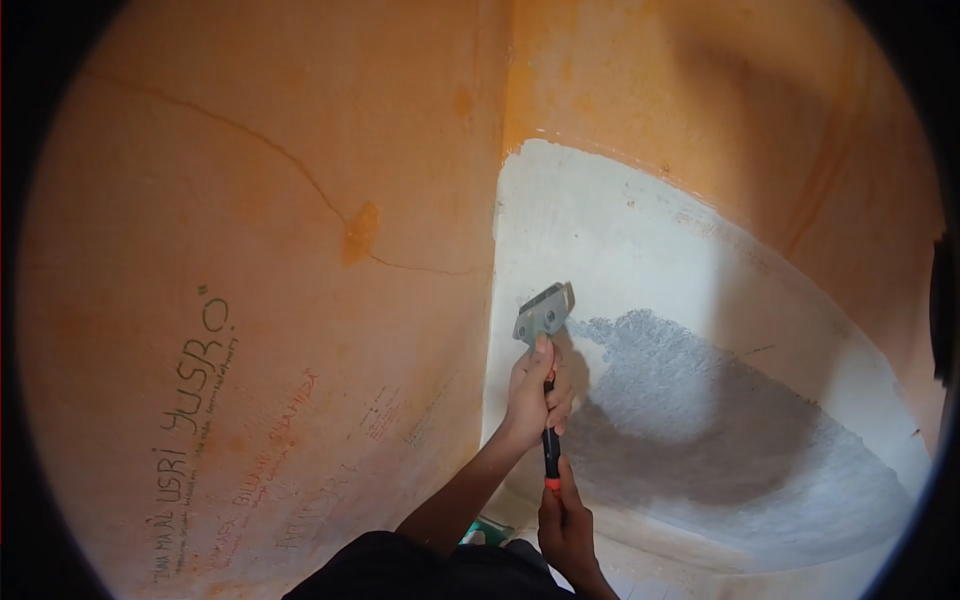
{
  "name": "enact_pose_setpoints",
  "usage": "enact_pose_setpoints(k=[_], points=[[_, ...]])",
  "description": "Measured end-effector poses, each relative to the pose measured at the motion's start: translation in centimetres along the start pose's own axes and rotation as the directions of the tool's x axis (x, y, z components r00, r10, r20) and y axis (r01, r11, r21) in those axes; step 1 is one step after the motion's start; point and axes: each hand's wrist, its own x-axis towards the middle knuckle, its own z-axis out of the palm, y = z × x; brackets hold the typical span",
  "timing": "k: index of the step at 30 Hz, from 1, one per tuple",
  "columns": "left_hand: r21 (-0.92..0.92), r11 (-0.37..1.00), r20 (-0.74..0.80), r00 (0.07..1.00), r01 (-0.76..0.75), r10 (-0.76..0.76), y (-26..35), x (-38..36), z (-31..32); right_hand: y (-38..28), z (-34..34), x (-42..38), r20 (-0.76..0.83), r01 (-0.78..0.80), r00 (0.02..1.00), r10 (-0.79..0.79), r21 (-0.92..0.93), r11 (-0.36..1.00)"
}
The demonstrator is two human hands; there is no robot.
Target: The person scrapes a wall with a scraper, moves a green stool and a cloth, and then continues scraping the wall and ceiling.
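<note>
A wall scraper with a wide metal head and a black handle with red parts points up, its blade edge over the white patch near the wall corner. My left hand is wrapped around the upper handle, thumb lying up along the neck toward the head. Lower down, my right hand grips the handle at its red-ringed end. The white patch covers part of the right wall, and right of the scraper the coating gives way to a rough grey area.
An orange wall with handwriting and a long crack stands on the left, meeting the right wall at a vertical corner. Orange paint surrounds the white patch above. Something green shows low down beside my dark clothing.
</note>
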Motion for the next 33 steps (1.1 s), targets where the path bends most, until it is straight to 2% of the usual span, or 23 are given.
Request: enact_pose_setpoints(k=[5, 8, 10, 11, 15, 17, 21, 25, 26, 27, 31, 33], points=[[-0.006, 1.000, -0.008, 1.000, 0.029, -0.029, 0.0, -0.2, 0.0, 0.4, 0.2, -0.3, 0.017, -0.077, 0.997, 0.077, 0.025, 0.997], [-0.003, 1.000, -0.003, 1.000, -0.023, 0.023, 0.9, 0.4, 0.5, -1.7, -0.2, 1.4, 0.017, -0.008, 1.000, 0.008, 0.022, 1.000], [0.063, 0.997, -0.007, 0.999, -0.044, 0.044, 0.7, 0.5, 0.2, -0.7, 0.1, 0.6, 0.003, -0.021, 1.000, 0.021, 0.015, 1.000], [0.052, 0.999, -0.021, 1.000, 0.000, 0.001, 0.1, 0.2, 0.0, -0.3, 0.5, 0.6, -0.019, -0.018, 1.000, 0.018, 0.013, 1.000], [0.006, 0.999, -0.007, 0.999, -0.041, 0.041, 1.2, 0.6, 0.6, -1.1, 0.3, 0.7, -0.007, -0.021, 1.000, 0.021, 0.018, 1.000], [0.014, 1.000, -0.030, 1.000, -0.002, 0.002, 0.6, 0.0, 0.3, -1.4, 0.1, 0.9, 0.031, -0.127, 0.992, 0.126, 0.030, 0.991], [0.044, 0.998, -0.006, 0.999, 0.037, -0.037, 0.9, 0.0, 0.3, -0.9, 0.2, 0.3, 0.014, -0.085, 0.996, 0.085, 0.053, 0.995], [0.013, 1.000, 0.039, 0.999, 0.008, -0.008, 1.2, 0.2, 0.0, -0.6, 0.5, 0.1, 0.026, -0.089, 0.996, 0.088, 0.014, 0.996], [0.029, 0.999, 0.012, 0.999, 0.033, -0.033, 0.3, 0.0, -0.7, 0.0, 0.8, 0.0, 0.010, -0.081, 0.997, 0.081, -0.011, 0.997], [0.046, 0.997, -0.017, 0.998, 0.058, -0.057, 0.2, 0.0, -0.7, -0.3, 0.7, 0.2, 0.024, -0.096, 0.995, 0.094, 0.050, 0.994], [-0.022, 0.998, 0.005, 0.998, 0.060, -0.060, 0.0, -0.3, -0.7, -1.0, 0.1, -0.3, 0.066, -0.157, 0.986, 0.151, 0.103, 0.982], [-0.023, 0.998, -0.010, 0.998, 0.065, -0.065, -0.3, -0.2, -0.2, -0.8, -0.1, -0.2, 0.051, -0.146, 0.988, 0.142, 0.066, 0.987]])
